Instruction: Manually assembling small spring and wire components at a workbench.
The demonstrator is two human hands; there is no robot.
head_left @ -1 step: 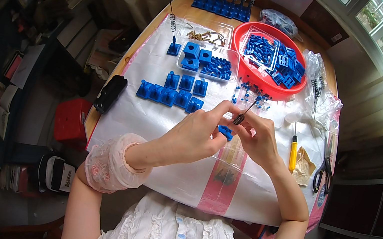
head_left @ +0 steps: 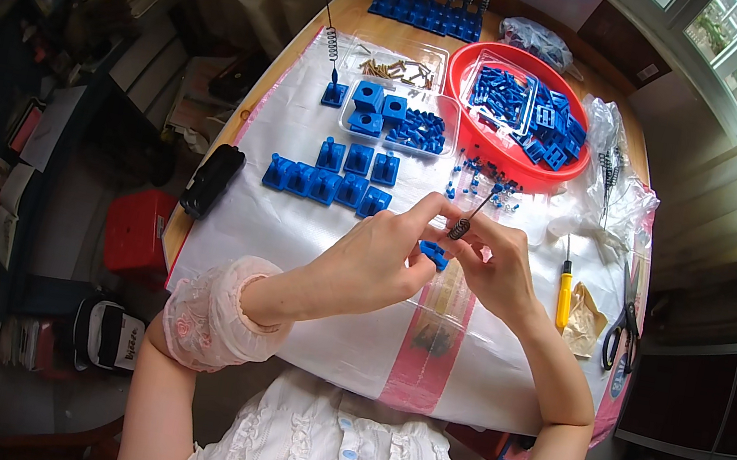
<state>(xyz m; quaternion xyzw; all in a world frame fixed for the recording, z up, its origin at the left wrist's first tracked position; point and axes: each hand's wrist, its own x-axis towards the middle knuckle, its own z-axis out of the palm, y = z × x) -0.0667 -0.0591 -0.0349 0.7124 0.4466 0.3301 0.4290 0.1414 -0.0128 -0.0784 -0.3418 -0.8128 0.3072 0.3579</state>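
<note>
Over the near middle of the table, my left hand and my right hand meet with their fingers bent close together. Between the fingertips is a dark coiled wire spring with a thin straight rod slanting up and to the right. My right hand's fingers close on the spring. Just below it, a blue plastic base sits in my left hand, partly hidden by the fingers. Beyond my hands lie small blue caps and bits. Several blue bases with upright posts stand in rows to the left.
A clear tray holds blue blocks and small parts; brass screws lie behind it. At the back are a red basin of blue pieces and a finished-looking spring stand. Rightward lie a yellow screwdriver and scissors; leftward, a black case.
</note>
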